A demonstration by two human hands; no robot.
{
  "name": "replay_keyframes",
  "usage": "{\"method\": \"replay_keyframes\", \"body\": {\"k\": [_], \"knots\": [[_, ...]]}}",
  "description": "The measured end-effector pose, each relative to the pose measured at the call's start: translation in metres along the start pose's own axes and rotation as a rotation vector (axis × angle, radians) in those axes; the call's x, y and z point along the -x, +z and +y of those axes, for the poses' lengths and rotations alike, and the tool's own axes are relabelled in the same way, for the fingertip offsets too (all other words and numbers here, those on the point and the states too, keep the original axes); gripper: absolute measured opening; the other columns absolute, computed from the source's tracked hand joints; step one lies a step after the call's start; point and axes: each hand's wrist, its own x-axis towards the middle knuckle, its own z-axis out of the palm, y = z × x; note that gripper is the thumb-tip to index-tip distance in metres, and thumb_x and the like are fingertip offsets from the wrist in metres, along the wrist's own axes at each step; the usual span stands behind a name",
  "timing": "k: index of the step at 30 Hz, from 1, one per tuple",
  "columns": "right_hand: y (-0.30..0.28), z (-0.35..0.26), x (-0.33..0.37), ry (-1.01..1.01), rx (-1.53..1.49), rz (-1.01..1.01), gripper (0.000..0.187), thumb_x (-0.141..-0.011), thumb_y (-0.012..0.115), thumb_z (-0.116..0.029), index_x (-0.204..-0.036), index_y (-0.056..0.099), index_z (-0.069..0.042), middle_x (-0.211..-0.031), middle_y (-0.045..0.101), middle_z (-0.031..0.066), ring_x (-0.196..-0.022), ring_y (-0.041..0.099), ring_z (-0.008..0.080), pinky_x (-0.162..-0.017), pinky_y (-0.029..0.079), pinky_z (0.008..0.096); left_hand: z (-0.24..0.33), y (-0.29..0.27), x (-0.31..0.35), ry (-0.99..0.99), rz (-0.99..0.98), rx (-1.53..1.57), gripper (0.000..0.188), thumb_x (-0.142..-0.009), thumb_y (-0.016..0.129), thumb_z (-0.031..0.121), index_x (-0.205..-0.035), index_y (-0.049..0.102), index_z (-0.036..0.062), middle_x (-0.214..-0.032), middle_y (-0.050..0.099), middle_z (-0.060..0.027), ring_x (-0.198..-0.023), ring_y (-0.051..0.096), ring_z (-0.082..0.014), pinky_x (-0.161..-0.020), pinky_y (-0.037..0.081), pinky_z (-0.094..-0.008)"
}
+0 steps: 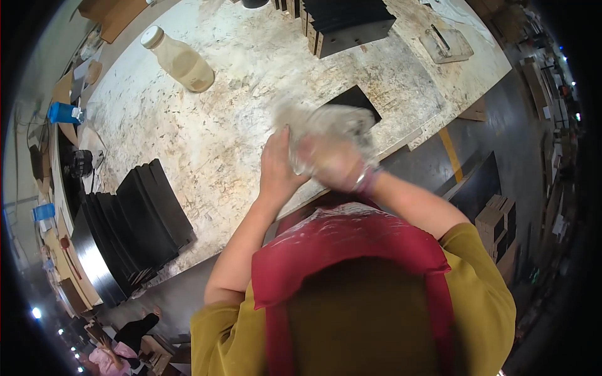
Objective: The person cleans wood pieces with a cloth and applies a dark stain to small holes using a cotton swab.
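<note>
My right hand [332, 164], blurred by motion, holds a crumpled greyish-white rag [345, 122] near the table's front edge. Partly under the rag lies a flat black panel [355, 100]; only its far end shows. Just left of the rag, my left hand [279, 164] has its fingers stretched out and its thumb apart. Whether it touches the panel is hidden by the rag.
A bottle of cloudy liquid [182, 64] stands at the far left of the stained white table [219, 125]. Stacked black panels [128, 219] sit at the left front, more black panels [348, 28] at the back. A shallow clear container [446, 46] lies far right. Another person [113, 357] is at lower left.
</note>
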Motion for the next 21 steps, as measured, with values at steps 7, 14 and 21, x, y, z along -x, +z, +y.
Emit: {"method": "replay_keyframes", "body": {"k": [7, 14, 21], "knots": [[-0.035, 0.133, 0.022, 0.821, -0.152, 0.282, 0.024, -0.079, 0.064, -0.007, -0.102, 0.060, -0.001, -0.096, 0.063, 0.0199, -0.089, 0.062, 0.0343, -0.080, 0.049, 0.0393, 0.002, -0.003, -0.003, 0.043, 0.075, -0.046, 0.104, -0.058, 0.085, 0.025, -0.141, 0.026, 0.0011, -0.132, 0.043, -0.0234, -0.121, 0.042, -0.0397, -0.100, 0.036, -0.0459], [-0.007, 0.056, 0.042, 0.113, 0.047, 0.115, 0.031, -0.072, 0.065, -0.010, -0.102, 0.062, -0.005, -0.104, 0.062, 0.0150, -0.097, 0.060, 0.0323, -0.084, 0.048, 0.0399, 0.004, -0.009, -0.004, 0.031, 0.002, -0.031, 0.101, -0.059, 0.083, 0.026, -0.140, 0.028, 0.0017, -0.133, 0.042, -0.0228, -0.123, 0.041, -0.0391, -0.102, 0.034, -0.0469], [-0.029, 0.076, 0.041, 0.203, 0.166, 0.080, 0.033, -0.068, 0.065, -0.012, -0.100, 0.062, -0.008, -0.106, 0.060, 0.0094, -0.094, 0.060, 0.0302, -0.082, 0.048, 0.0426, 0.013, -0.010, -0.008, 0.004, 0.006, -0.017, 0.096, -0.059, 0.083, 0.025, -0.137, 0.033, 0.0018, -0.130, 0.043, -0.0215, -0.121, 0.041, -0.0380, -0.100, 0.034, -0.0457]]}}
